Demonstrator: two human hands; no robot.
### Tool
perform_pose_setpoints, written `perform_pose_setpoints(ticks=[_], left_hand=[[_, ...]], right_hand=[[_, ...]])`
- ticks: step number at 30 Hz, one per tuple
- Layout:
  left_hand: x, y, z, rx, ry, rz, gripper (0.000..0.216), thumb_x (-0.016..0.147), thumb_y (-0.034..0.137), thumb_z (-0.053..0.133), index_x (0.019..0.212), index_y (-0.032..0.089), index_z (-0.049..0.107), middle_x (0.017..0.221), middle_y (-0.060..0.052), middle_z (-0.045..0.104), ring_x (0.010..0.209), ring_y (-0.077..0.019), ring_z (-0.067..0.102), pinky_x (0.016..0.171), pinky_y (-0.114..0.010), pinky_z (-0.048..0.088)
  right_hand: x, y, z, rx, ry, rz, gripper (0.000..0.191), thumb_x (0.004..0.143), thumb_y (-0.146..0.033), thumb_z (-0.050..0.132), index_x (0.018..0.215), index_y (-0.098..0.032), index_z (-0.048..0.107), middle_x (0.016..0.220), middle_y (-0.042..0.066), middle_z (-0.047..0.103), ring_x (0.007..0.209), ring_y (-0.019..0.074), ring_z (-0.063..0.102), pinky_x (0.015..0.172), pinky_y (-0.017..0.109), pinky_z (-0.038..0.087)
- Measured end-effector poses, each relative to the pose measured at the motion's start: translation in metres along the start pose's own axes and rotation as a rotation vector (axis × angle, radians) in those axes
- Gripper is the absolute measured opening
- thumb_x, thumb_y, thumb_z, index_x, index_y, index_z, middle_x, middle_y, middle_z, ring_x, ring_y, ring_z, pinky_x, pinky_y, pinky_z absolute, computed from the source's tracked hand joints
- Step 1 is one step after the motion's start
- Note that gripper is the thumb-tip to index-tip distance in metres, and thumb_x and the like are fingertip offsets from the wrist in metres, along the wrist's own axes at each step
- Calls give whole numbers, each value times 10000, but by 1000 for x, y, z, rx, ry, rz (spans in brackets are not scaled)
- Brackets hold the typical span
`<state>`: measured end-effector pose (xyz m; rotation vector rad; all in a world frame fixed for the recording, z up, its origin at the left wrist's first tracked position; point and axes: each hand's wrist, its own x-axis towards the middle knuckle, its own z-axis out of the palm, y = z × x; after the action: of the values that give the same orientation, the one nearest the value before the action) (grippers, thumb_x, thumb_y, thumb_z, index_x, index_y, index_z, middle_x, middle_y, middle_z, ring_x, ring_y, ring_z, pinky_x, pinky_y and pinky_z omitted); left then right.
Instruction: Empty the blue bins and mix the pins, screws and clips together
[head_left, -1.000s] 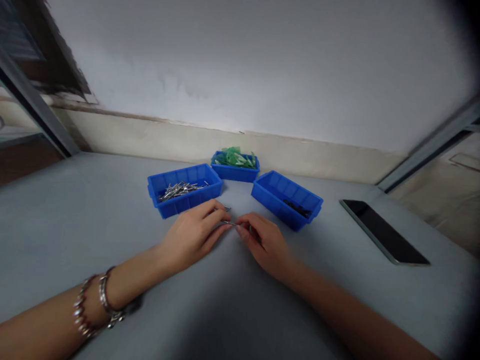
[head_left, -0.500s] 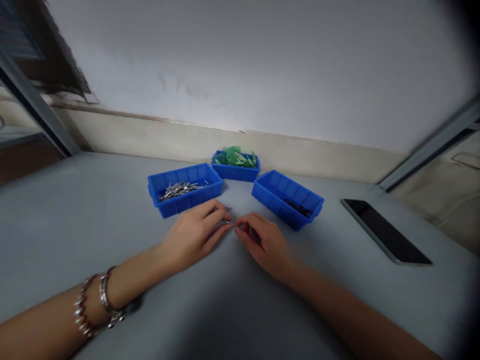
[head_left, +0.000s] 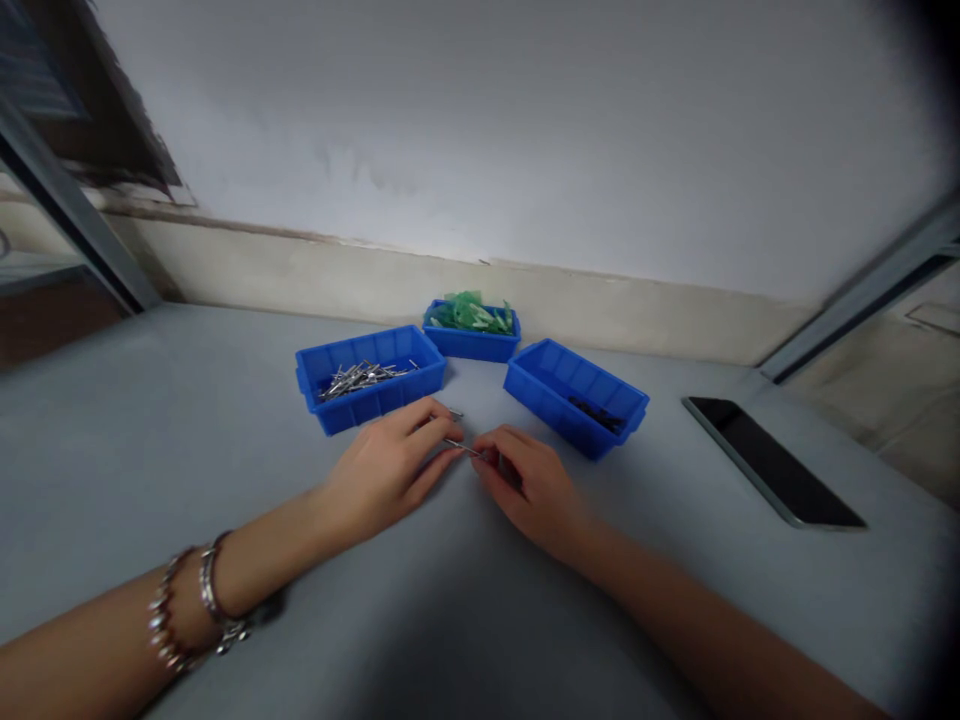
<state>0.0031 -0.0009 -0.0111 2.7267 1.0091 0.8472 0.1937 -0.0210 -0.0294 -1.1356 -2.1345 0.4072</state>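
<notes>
My left hand (head_left: pixel 394 455) is closed in a pinch around a thin silvery metal rod (head_left: pixel 463 447), which slants down to the right. At the rod's other end, the fingertips of my right hand (head_left: pixel 531 488) are closed on its tip; whether a smaller part sits between them is hidden. A second silvery metal piece (head_left: pixel 456 413) shows just past the left fingers, its other end out of sight behind the hand. Behind that hand stands a blue bin (head_left: pixel 382 402) of loose silvery metal rods (head_left: pixel 360 380).
A blue bin (head_left: pixel 577 415) with small dark parts (head_left: pixel 596 412) stands right of my hands. Against the wall, another blue bin (head_left: pixel 470 347) holds green plastic pieces (head_left: pixel 470 314). A dark-screened phone or tablet (head_left: pixel 776 465) lies farther right on the grey table (head_left: pixel 187 420).
My right hand has shifted very slightly to the right, and a little more of the rod shows between the hands. My left hand and the bins stay practically in place.
</notes>
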Motion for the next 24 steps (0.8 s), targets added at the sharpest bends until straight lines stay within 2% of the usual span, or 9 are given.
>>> perform_pose_setpoints(ticks=[24], left_hand=[[-1,3,-1,-2,-15,0,149,876,236,435,939,165,550,971,-67,537,860,-181,542,744,-338,484]], right_hand=[[0,-2,-1,17,-8,-6,108,848,-149,455,848,-173,561,732,13,544,647,124,492,587,251,375]])
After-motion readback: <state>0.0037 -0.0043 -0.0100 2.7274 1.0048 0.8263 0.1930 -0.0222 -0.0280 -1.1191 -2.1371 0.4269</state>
